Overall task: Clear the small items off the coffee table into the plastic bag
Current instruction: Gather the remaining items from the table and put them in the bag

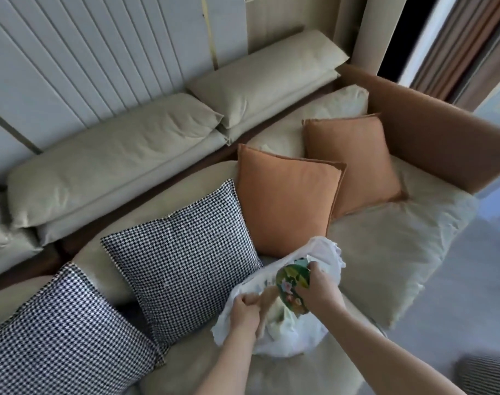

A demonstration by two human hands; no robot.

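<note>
The white plastic bag [325, 269] rests on the sofa seat [385, 246] near its front edge. The left hand [244, 307] pinches the bag rim; the right hand [320, 283] grips a green packet [291, 286] at the bag opening.

I can't read the print on the green packet [293, 286]; my right hand [320, 286] covers its far edge. The plastic bag [283, 337] hides its contents. Left of the bag, one houndstooth cushion [57, 332] is cropped by the frame.
</note>
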